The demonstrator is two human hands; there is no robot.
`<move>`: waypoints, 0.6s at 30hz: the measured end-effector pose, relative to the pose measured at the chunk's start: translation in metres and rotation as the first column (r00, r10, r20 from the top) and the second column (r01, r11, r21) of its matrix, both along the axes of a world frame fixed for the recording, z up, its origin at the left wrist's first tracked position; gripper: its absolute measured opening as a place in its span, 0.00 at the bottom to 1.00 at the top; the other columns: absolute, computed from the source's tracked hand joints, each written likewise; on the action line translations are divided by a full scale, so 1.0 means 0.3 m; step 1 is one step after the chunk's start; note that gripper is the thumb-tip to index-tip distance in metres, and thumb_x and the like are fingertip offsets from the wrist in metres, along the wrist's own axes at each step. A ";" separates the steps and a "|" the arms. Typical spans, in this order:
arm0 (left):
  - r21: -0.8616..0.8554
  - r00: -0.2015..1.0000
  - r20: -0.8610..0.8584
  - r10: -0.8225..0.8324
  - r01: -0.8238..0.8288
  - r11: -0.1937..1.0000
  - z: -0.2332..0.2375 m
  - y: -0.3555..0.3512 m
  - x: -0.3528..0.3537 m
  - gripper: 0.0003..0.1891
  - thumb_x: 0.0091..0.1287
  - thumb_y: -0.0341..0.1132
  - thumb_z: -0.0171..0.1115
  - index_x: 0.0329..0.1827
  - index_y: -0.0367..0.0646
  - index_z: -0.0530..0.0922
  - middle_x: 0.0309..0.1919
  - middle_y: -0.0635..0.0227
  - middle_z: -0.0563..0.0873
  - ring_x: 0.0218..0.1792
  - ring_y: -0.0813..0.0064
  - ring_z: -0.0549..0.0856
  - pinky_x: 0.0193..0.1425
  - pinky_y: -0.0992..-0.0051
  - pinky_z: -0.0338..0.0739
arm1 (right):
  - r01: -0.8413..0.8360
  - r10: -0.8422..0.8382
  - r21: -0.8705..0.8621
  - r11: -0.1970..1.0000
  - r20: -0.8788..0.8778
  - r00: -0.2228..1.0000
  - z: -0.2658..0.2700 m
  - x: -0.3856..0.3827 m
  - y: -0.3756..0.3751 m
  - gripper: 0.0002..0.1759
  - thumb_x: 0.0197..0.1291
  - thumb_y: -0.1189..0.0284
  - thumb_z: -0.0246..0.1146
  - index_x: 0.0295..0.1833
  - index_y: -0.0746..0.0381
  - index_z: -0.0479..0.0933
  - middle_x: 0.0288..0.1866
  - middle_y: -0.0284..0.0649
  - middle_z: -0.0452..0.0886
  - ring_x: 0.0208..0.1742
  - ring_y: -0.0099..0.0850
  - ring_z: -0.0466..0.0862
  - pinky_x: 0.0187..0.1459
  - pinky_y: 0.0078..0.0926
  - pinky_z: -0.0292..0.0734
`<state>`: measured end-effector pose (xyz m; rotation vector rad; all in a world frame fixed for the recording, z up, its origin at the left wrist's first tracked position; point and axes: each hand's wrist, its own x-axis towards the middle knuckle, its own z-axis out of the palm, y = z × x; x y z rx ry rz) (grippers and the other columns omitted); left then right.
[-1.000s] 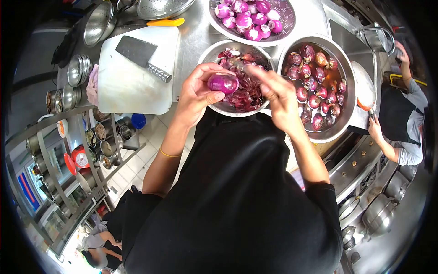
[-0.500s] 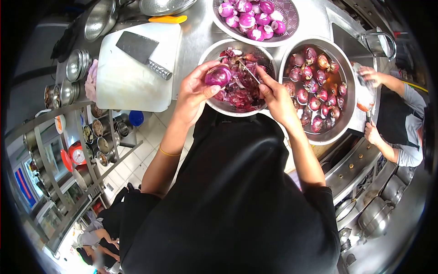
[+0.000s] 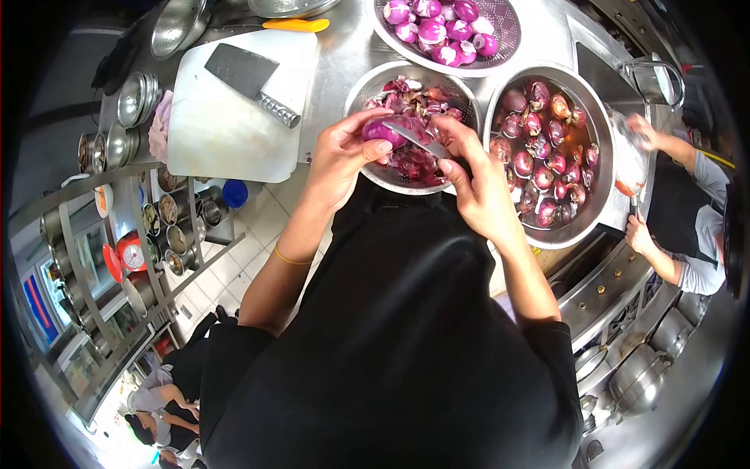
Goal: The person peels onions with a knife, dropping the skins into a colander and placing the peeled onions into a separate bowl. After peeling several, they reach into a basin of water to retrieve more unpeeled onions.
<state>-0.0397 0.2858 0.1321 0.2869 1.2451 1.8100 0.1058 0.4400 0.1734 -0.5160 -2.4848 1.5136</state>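
My left hand (image 3: 344,152) is wrapped round a purple-red onion (image 3: 380,131), above the near left side of a steel colander (image 3: 363,87). In my right hand (image 3: 474,172) is a small knife (image 3: 414,136), its blade lying against the onion. Loose onion skins (image 3: 426,160) fill the colander below both hands. Right of it stands a large steel bowl (image 3: 605,168) with several unpeeled onions (image 3: 544,148) in water. Behind, a second colander (image 3: 508,59) holds several shiny peeled onions (image 3: 445,31).
At left lies a white cutting board (image 3: 226,148) with a cleaver (image 3: 244,69) on it. A yellow-orange handle (image 3: 295,25) lies behind the board. Metal bowls (image 3: 137,100) and a pink cloth (image 3: 160,125) sit at its left. A co-worker's hands (image 3: 642,133) are at the far right.
My right hand has brought the knife blade from above the skins leftward onto the onion. The onion has been turned and moved slightly right in my left hand. The view has shifted a little.
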 end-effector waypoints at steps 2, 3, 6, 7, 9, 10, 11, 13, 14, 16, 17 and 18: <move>0.026 1.000 0.027 -0.008 0.007 1.000 0.007 -0.001 0.003 0.24 0.58 0.26 0.71 0.58 0.31 0.75 0.39 0.67 0.83 0.34 0.81 0.80 0.42 0.81 0.76 | 0.077 -0.076 -0.057 0.995 0.009 0.997 -0.016 -0.001 0.007 0.26 0.61 0.83 0.56 0.66 0.57 0.68 0.28 0.45 0.75 0.29 0.39 0.77 0.38 0.27 0.73; 0.027 1.000 0.029 -0.010 0.009 1.000 0.009 -0.001 0.004 0.24 0.58 0.26 0.71 0.58 0.31 0.75 0.39 0.67 0.83 0.34 0.81 0.80 0.42 0.81 0.76 | 0.104 -0.104 -0.040 0.994 0.015 0.995 -0.026 0.003 0.014 0.26 0.61 0.83 0.57 0.65 0.57 0.68 0.27 0.44 0.74 0.27 0.37 0.76 0.38 0.27 0.73; 0.051 0.999 0.035 -0.013 0.011 0.999 0.008 -0.005 -0.001 0.24 0.58 0.27 0.71 0.58 0.30 0.75 0.40 0.67 0.83 0.35 0.81 0.80 0.42 0.81 0.76 | 0.075 -0.069 -0.083 0.994 0.068 0.995 0.011 0.024 0.010 0.26 0.61 0.83 0.56 0.66 0.57 0.69 0.36 0.48 0.80 0.37 0.40 0.83 0.46 0.29 0.76; 0.061 0.999 0.046 -0.020 0.017 0.998 0.003 -0.008 -0.004 0.24 0.58 0.27 0.71 0.58 0.30 0.75 0.40 0.67 0.83 0.35 0.81 0.80 0.42 0.81 0.76 | -0.002 0.000 -0.067 0.998 -0.016 1.000 0.005 0.026 0.005 0.26 0.62 0.83 0.56 0.66 0.57 0.69 0.44 0.50 0.80 0.45 0.43 0.83 0.51 0.31 0.75; 0.075 0.998 0.056 -0.036 0.032 0.997 -0.007 -0.011 -0.011 0.24 0.58 0.28 0.71 0.58 0.31 0.76 0.40 0.66 0.83 0.36 0.80 0.80 0.42 0.80 0.76 | -0.117 0.110 -0.055 0.992 -0.123 0.986 0.009 0.023 0.000 0.26 0.63 0.82 0.54 0.67 0.57 0.69 0.63 0.53 0.74 0.64 0.47 0.76 0.63 0.38 0.71; 0.068 0.997 0.004 -0.081 0.080 0.994 -0.012 -0.015 -0.014 0.25 0.60 0.31 0.70 0.59 0.30 0.74 0.45 0.64 0.83 0.40 0.79 0.81 0.43 0.79 0.77 | -0.121 0.116 -0.021 0.992 -0.161 0.980 0.003 0.016 -0.003 0.27 0.62 0.83 0.54 0.67 0.56 0.70 0.58 0.52 0.77 0.57 0.47 0.79 0.58 0.37 0.73; 0.057 0.991 -0.048 -0.124 0.126 0.990 -0.014 -0.019 -0.014 0.27 0.61 0.34 0.69 0.61 0.29 0.73 0.49 0.61 0.82 0.45 0.77 0.82 0.45 0.78 0.78 | -0.125 0.124 0.011 0.992 -0.198 0.972 -0.003 0.011 -0.006 0.27 0.62 0.83 0.54 0.67 0.54 0.70 0.52 0.50 0.80 0.51 0.46 0.82 0.53 0.35 0.76; 0.050 0.988 -0.074 -0.138 0.142 0.989 -0.008 -0.016 -0.011 0.27 0.61 0.33 0.69 0.61 0.29 0.72 0.50 0.61 0.82 0.46 0.77 0.82 0.45 0.78 0.78 | -0.136 0.134 -0.023 0.990 -0.088 0.987 0.023 0.016 -0.002 0.25 0.63 0.81 0.55 0.66 0.57 0.72 0.47 0.48 0.79 0.42 0.40 0.78 0.49 0.31 0.74; 0.045 0.983 -0.101 -0.150 0.155 0.987 -0.006 -0.015 -0.010 0.27 0.61 0.33 0.69 0.61 0.29 0.72 0.51 0.61 0.82 0.47 0.77 0.81 0.45 0.78 0.78 | -0.146 0.147 -0.057 0.988 0.023 0.989 0.035 0.019 -0.001 0.23 0.64 0.80 0.55 0.66 0.59 0.73 0.41 0.45 0.78 0.34 0.33 0.74 0.44 0.27 0.71; 0.044 0.983 -0.089 -0.163 0.167 0.985 -0.012 -0.016 -0.011 0.28 0.61 0.33 0.69 0.62 0.29 0.72 0.52 0.61 0.81 0.47 0.77 0.81 0.45 0.78 0.78 | -0.143 0.143 0.007 0.990 0.065 0.988 0.043 0.020 -0.009 0.23 0.65 0.79 0.55 0.65 0.58 0.74 0.38 0.44 0.76 0.33 0.32 0.73 0.43 0.26 0.70; 0.044 0.981 -0.078 -0.175 0.179 0.983 -0.015 -0.017 -0.011 0.28 0.60 0.33 0.69 0.62 0.29 0.72 0.53 0.60 0.81 0.48 0.77 0.81 0.45 0.78 0.78 | -0.143 0.135 0.071 0.987 0.105 0.985 0.045 0.020 -0.012 0.22 0.65 0.79 0.54 0.64 0.58 0.75 0.34 0.43 0.74 0.32 0.31 0.72 0.41 0.25 0.70; 0.044 0.982 -0.078 -0.174 0.178 0.983 -0.010 -0.015 -0.011 0.28 0.60 0.33 0.69 0.62 0.29 0.72 0.53 0.60 0.81 0.48 0.77 0.81 0.45 0.78 0.78 | -0.144 0.136 0.072 0.987 0.105 0.985 0.043 0.019 -0.011 0.22 0.65 0.79 0.54 0.64 0.58 0.75 0.34 0.43 0.74 0.32 0.31 0.72 0.41 0.25 0.70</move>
